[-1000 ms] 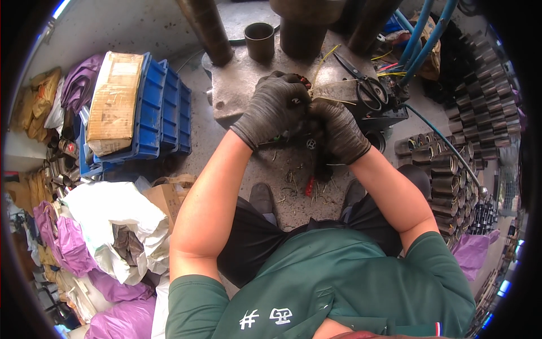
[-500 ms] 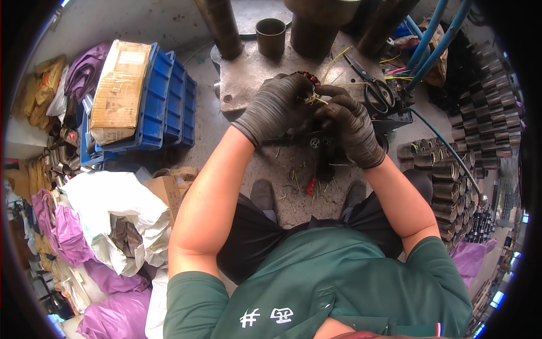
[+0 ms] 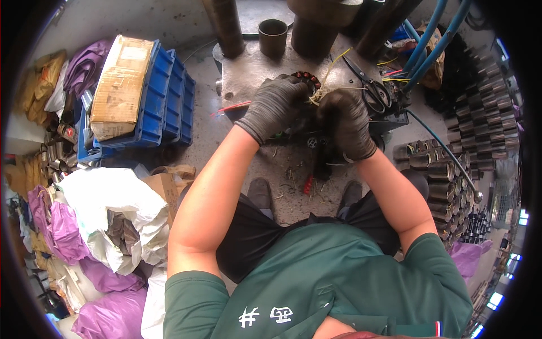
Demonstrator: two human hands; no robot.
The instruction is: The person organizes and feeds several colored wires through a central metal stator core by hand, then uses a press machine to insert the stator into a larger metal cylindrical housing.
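Observation:
My left hand [image 3: 278, 101], in a dark grey glove, is closed around a stator [image 3: 305, 77] whose dark red copper windings show past the fingers. Pale lacing cord [image 3: 317, 95] comes off the stator's near right side. My right hand [image 3: 345, 120], gloved too, is curled shut just right of it, at the cord; its fingertips are hidden and slightly blurred. A thin strand passes behind that hand toward black-handled scissors [image 3: 374, 95] lying on the metal press bed [image 3: 243, 76]. Red lead wires [image 3: 234, 105] stick out left of my left wrist.
A metal cylinder sleeve [image 3: 272, 38] stands on the bed between thick press columns [image 3: 224, 28]. Blue hoses [image 3: 432, 42] come down at the right. Many metal sleeves [image 3: 446, 169] are stacked at the right. Blue crates [image 3: 179, 96] with a cardboard box [image 3: 121, 85] and white sacks [image 3: 116, 209] lie left.
My right hand has curled in tighter and turned, drawing slightly left and toward me. More of the stator's windings shows, and red wires now appear left of my left wrist.

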